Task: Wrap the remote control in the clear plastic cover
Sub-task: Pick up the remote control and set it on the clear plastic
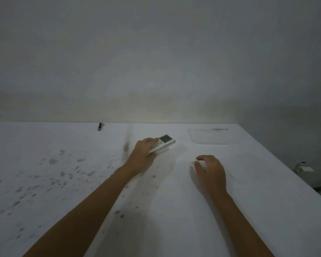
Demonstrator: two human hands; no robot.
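Note:
A white remote control with a grey screen lies tilted on the white table, its screen end pointing far right. My left hand is wrapped around its lower end, fingers over the buttons. The clear plastic cover lies flat near the table's far right edge, apart from both hands. My right hand rests on the table to the right of the remote, fingers curled loosely and holding nothing.
A small dark red object lies at the far edge near the wall. The left half of the table carries dark stains. The table's right edge drops off beside a small white object on the floor.

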